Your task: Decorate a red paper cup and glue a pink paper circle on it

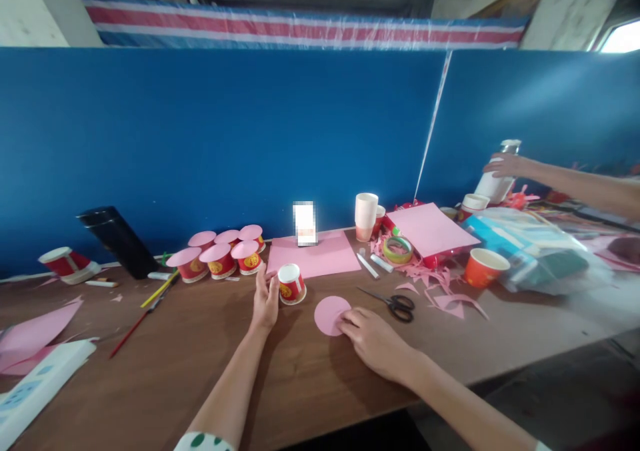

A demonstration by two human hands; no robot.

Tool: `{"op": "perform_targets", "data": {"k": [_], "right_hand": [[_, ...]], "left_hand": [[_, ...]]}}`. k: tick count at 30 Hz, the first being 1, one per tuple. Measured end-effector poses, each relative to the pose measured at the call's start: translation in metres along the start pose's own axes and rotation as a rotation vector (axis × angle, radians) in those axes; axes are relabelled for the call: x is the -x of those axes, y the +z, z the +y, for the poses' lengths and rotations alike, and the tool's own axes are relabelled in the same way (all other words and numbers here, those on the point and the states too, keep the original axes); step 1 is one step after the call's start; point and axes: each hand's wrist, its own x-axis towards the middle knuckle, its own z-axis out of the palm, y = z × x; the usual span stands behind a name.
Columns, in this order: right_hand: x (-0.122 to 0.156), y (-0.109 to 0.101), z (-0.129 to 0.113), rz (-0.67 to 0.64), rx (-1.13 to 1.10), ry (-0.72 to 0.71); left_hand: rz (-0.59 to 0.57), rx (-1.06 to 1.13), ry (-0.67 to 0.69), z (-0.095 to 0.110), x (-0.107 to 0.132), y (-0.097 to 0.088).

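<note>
My left hand [266, 299] is beside a red and white paper cup [289, 283] that stands upside down on the table; its fingers are apart, and I cannot tell whether they touch the cup. A pink paper disc [330, 315] is pinched at its right edge between the fingers of my right hand [373, 340]. Behind my left hand stand several upturned red cups [219, 262] topped with pink discs. Black-handled scissors [400, 307] lie to the right of the disc. A pink paper sheet [330, 254] lies behind the cup.
At left are a black bottle [117, 241], another cup [69, 264], pencils [160, 290] and a white power strip [47, 388]. Stacked cups [367, 214], tape rolls [398, 249], paper scraps and an orange cup [486, 267] stand right. Another person's hand [507, 164] grips a white bottle [495, 183].
</note>
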Motion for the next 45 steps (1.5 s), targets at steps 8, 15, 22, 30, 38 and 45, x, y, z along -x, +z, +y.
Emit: {"op": "perform_targets", "data": {"k": [8,15,22,30,38,45], "right_hand": [[-0.015,-0.009,-0.027,0.045,-0.064,0.116],[0.004,-0.012,0.0,0.0,-0.036,0.024],[-0.008,-0.004,-0.024,0.012,0.028,0.118],[-0.04,0.007,-0.029,0.055,0.072,0.189],[-0.044,0.014,-0.034,0.114,0.073,0.203],[-0.042,0.009,-0.014,0.128,-0.01,0.163]], "left_hand": [[0.009,-0.017,0.002,0.005,0.001,0.0],[-0.019,0.014,-0.006,0.006,0.002,0.001],[-0.076,-0.129,0.067,0.01,0.006,0.007],[-0.034,-0.159,0.144,0.001,0.004,0.007],[-0.052,-0.194,0.182,-0.003,0.002,0.007],[-0.061,-0.221,0.147,0.002,0.005,0.007]]}}
